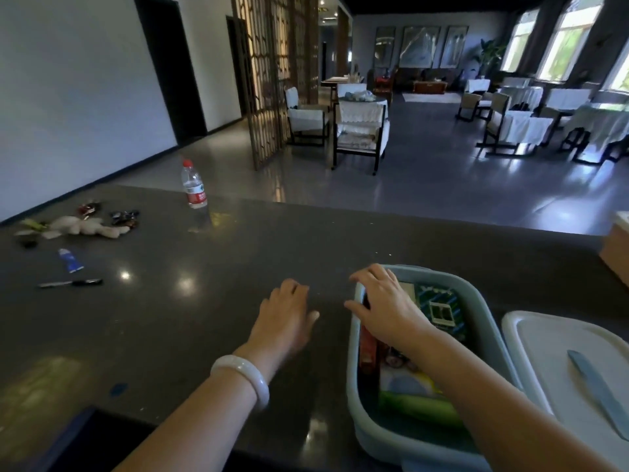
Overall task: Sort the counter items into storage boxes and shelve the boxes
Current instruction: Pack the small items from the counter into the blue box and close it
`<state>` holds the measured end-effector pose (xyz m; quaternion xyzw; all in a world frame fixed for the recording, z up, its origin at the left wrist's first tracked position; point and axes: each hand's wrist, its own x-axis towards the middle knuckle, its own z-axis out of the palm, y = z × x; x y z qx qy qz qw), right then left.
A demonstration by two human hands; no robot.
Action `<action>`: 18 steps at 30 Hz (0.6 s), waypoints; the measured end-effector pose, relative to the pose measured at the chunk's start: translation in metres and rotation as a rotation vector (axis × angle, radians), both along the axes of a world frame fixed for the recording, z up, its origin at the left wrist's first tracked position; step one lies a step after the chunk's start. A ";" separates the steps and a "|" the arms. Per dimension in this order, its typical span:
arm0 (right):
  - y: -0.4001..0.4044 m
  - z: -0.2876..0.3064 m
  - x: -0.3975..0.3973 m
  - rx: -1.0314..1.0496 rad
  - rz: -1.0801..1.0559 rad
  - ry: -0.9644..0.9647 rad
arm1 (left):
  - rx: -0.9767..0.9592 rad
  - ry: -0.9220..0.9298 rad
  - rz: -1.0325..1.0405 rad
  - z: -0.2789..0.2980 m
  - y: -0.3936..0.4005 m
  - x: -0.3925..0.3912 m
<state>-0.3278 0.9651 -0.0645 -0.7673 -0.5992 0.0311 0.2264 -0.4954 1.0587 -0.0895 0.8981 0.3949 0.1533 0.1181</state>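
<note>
My right hand point(384, 301) rests with fingers spread on the left rim of the storage box point(490, 321), gripping nothing; my left hand point(286, 315) lies flat and empty on the counter point(204, 318) just beside it. The box already holds packets. The remaining items lie far left, nearer my left hand: the pen point(71, 283), long axis left-right, and the tube point(70, 260).

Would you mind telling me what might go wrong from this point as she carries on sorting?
1. The water bottle stands upright, alone on the counter; a sweeping reach toward the far-left items could topple it.
2. The storage box already looks full under the right hand, so its lid, lying beside it, may not close.
3. The pen and tube lie far left, easy to overlook.
</note>
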 end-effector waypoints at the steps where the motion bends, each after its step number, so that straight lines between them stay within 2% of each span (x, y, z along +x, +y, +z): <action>1: 0.013 0.002 -0.009 -0.032 0.048 -0.004 | 0.025 0.061 0.030 0.001 0.007 -0.012; 8: 0.104 0.003 -0.095 -0.294 0.411 -0.088 | 0.136 0.345 0.258 0.000 0.048 -0.122; 13: 0.168 0.005 -0.165 -0.324 0.557 -0.111 | 0.129 0.438 0.405 -0.003 0.085 -0.193; 18: 0.236 0.006 -0.224 -0.353 0.624 -0.135 | 0.113 0.447 0.490 -0.004 0.141 -0.251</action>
